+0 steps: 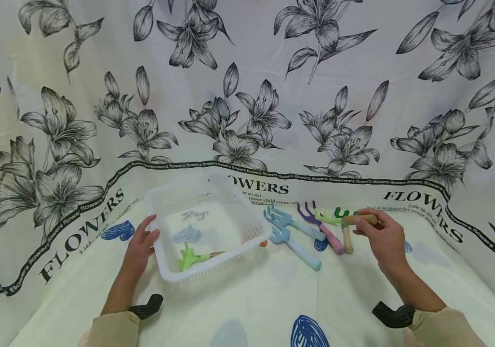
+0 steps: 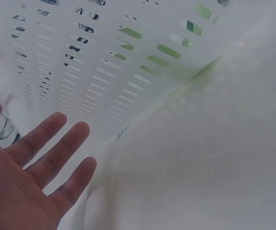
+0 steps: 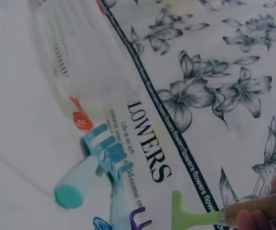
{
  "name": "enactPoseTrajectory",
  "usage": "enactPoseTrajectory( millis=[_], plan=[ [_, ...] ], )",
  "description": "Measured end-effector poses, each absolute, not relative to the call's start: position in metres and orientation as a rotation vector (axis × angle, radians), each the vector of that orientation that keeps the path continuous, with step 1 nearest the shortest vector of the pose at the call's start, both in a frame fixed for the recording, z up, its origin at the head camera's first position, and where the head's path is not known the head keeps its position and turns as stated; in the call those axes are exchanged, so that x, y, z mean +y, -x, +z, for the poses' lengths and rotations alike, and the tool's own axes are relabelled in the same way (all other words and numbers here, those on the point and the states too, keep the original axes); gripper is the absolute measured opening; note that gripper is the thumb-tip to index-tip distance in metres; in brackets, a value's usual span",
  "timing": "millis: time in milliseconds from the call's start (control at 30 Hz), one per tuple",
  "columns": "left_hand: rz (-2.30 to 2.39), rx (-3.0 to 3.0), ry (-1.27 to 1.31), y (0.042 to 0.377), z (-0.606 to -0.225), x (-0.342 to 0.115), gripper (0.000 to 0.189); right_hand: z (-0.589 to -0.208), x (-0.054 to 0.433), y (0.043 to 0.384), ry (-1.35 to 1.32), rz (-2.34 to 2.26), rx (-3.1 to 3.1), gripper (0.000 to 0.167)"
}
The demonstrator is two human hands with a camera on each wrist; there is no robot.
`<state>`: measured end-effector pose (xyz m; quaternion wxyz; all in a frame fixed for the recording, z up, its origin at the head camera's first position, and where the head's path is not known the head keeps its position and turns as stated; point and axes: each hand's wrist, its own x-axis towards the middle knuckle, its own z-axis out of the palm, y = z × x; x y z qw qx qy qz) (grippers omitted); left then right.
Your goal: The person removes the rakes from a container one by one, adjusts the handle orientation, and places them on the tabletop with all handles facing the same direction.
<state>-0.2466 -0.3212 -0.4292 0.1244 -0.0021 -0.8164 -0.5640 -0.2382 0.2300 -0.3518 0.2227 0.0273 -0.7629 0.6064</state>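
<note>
Right hand (image 1: 387,237) pinching a light-green fork (image 1: 328,218) by its wooden handle (image 1: 362,220) near the cloth's (image 1: 269,303) back edge, left hand (image 1: 138,248), fingers spread, at the white basket's (image 1: 175,275) left edge; raising that fork level should best avoid snagging the purple fork (image 1: 331,238).

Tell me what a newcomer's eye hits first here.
Probably the white basket left of center, with a light green rake inside. Then the colorful hand forks on the cloth to its right, where the right hand grips another green rake by its wooden handle.
</note>
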Motion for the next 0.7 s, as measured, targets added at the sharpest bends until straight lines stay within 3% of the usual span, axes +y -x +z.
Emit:
enactPoseTrajectory(
  millis=[167,467,700],
  plan=[
    [-1.656,-2.345,0.046,0.247,-0.431,-0.322,0.058,-0.356,0.24,0.241,0.043,1.657,-2.08,0.029],
    [-1.651,-2.364,0.034,0.247,-0.43,-0.322,0.059,-0.371,0.259,0.251,0.267,1.287,-2.269,0.041],
    [-1.627,-2.394,0.003,0.246,-0.427,-0.321,0.059,-0.394,0.274,0.261,0.299,1.114,-2.366,0.04]
  ],
)
